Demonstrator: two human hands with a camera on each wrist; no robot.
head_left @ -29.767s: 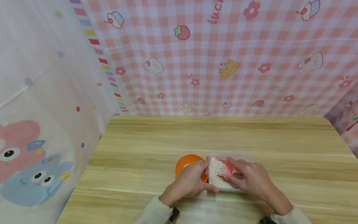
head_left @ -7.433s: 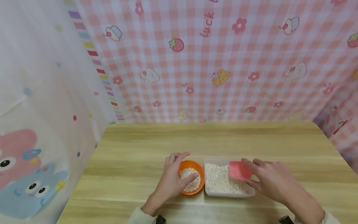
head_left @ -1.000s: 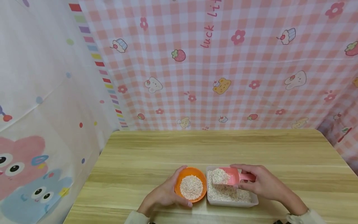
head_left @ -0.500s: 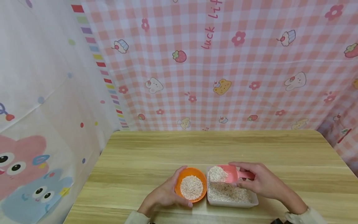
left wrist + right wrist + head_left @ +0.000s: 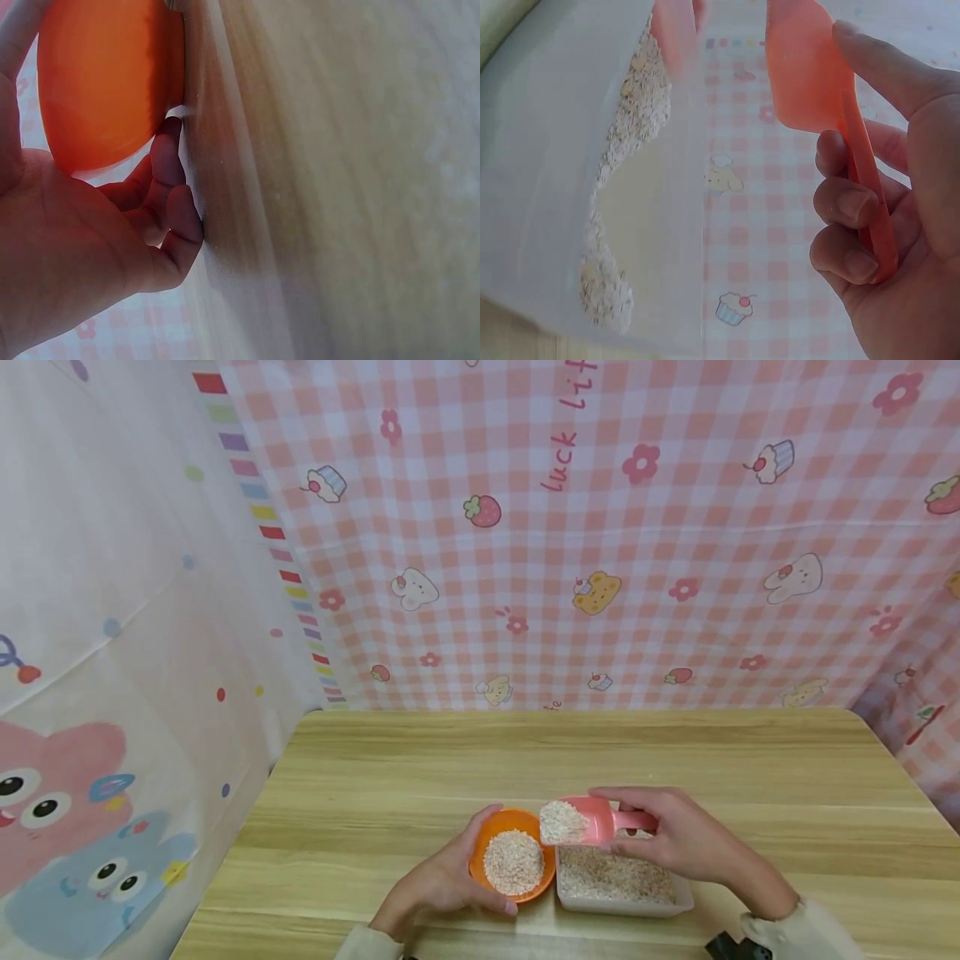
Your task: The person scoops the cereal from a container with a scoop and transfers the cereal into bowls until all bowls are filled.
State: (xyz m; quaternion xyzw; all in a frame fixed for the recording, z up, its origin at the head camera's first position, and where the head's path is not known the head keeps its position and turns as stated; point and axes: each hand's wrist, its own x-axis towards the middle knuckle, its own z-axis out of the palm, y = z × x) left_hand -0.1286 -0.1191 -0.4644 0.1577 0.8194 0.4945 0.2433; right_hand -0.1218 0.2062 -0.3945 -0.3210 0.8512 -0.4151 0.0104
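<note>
My right hand (image 5: 671, 831) grips the handle of a pink scoop (image 5: 597, 819), its fingers wrapped round it in the right wrist view. Pale oat flakes (image 5: 562, 822) are heaped in the scoop, whose front edge overlaps the right rim of an orange bowl (image 5: 480, 852) in the head view. That bowl holds a mound of similar flakes (image 5: 514, 862). My left hand (image 5: 446, 877) holds the bowl from the left, thumb at the near side; in the left wrist view, curled fingers (image 5: 166, 154) lie by its base. A translucent box (image 5: 626, 906) of flakes stands right of the bowl, partly under the scoop.
The wooden table (image 5: 420, 752) stretches behind and to both sides of the bowl and box. A pink checked cloth (image 5: 450, 552) hangs along its back edge, and a white printed cloth (image 5: 150, 685) hangs on the left.
The right hand has lifted the loaded scoop from over the box and moved it left to the bowl's rim. The left hand and the bowl stay in place. Earlier, the bowl held fewer flakes.
</note>
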